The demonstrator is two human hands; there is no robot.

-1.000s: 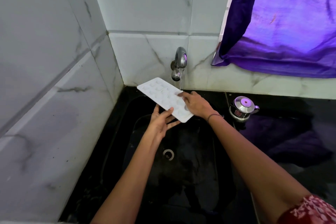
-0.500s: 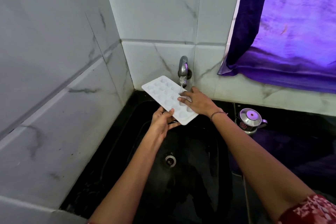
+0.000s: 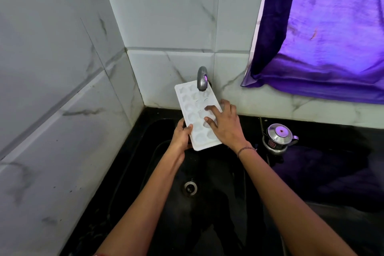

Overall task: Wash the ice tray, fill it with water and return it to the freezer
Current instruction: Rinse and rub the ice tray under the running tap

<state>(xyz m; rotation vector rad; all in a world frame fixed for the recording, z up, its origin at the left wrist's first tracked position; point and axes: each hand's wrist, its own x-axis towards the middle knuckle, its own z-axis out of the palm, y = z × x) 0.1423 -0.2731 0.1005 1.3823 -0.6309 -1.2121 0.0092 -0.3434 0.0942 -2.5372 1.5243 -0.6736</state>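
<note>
A white ice tray [image 3: 192, 110] with several hollows is held over the black sink [image 3: 158, 172], its far end under the metal tap [image 3: 202, 78]. Water from the tap falls on the tray's far hollows. My left hand [image 3: 181, 136] grips the tray's near left edge, thumb on top. My right hand [image 3: 223, 123] lies on the tray's right side with its fingers spread and pressing into the hollows.
A small steel pot with a lid [image 3: 278, 138] stands on the black counter right of the sink. The drain [image 3: 190, 187] lies in the sink bottom. Marble tile walls close the left and back; a purple curtain [image 3: 332, 37] hangs at the upper right.
The tray has turned from lying diagonally to pointing away from me, its far end now under the tap. My right hand's fingers have moved further onto the hollows.
</note>
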